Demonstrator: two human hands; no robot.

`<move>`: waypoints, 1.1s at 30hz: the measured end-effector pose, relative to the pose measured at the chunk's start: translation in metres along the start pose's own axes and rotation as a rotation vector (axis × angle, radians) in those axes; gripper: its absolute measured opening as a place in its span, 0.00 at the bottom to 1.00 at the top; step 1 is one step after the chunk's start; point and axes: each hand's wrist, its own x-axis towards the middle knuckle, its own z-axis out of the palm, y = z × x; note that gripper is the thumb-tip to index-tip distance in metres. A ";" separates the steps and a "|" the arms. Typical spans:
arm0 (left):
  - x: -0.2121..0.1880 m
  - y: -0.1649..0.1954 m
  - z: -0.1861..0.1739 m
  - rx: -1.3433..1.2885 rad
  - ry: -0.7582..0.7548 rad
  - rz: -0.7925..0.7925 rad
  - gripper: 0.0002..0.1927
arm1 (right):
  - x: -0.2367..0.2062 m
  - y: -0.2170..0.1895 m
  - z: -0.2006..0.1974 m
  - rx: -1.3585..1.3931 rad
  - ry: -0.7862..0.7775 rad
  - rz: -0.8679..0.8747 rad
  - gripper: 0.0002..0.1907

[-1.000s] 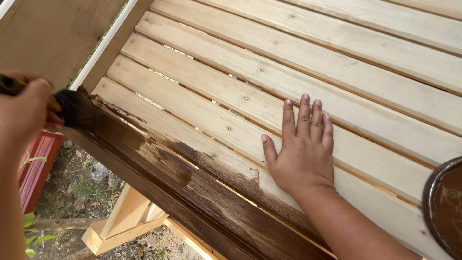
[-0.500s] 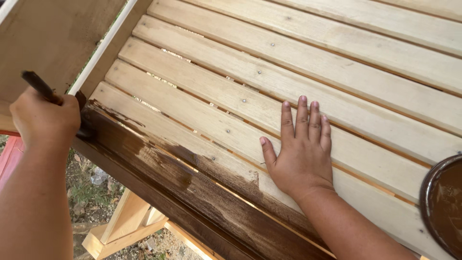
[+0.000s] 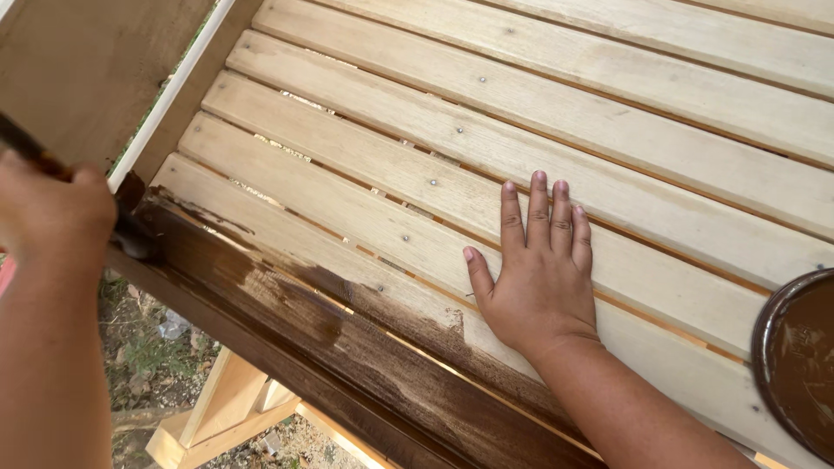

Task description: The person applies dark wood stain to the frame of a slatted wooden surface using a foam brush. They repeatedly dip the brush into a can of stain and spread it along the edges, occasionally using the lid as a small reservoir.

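Observation:
My left hand (image 3: 52,217) is closed around the dark handle of a paintbrush (image 3: 26,149). Its bristles (image 3: 135,233) press on the left end of the front rail (image 3: 347,373), which is coated in wet dark brown stain. My right hand (image 3: 534,278) lies flat, palm down and fingers together, on the pale slats of the wooden bench top (image 3: 521,104), just behind the stained strip. The stain reaches onto the nearest slat in patches; the other slats are bare wood.
A round bowl of brown stain (image 3: 795,365) sits on the slats at the right edge. A plain wooden side panel (image 3: 78,69) rises at the upper left. Below the rail are pale wooden legs (image 3: 217,408) and ground with grass and litter.
My left hand has turned the brush so its handle points up and back, keeping the bristles at the rail's left end. My right hand has stayed flat on the slats.

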 end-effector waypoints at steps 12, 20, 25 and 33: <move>0.008 -0.009 0.000 -0.037 0.071 0.150 0.15 | 0.000 0.000 0.003 -0.012 0.026 -0.008 0.43; 0.027 -0.020 0.008 0.099 0.031 -0.062 0.13 | 0.001 0.000 0.000 -0.019 0.029 0.003 0.43; -0.015 -0.025 0.006 0.023 0.112 0.136 0.09 | 0.000 -0.002 -0.001 -0.010 -0.003 0.015 0.42; 0.002 -0.001 -0.002 0.013 -0.077 0.082 0.06 | 0.000 0.000 0.000 -0.020 0.011 0.012 0.43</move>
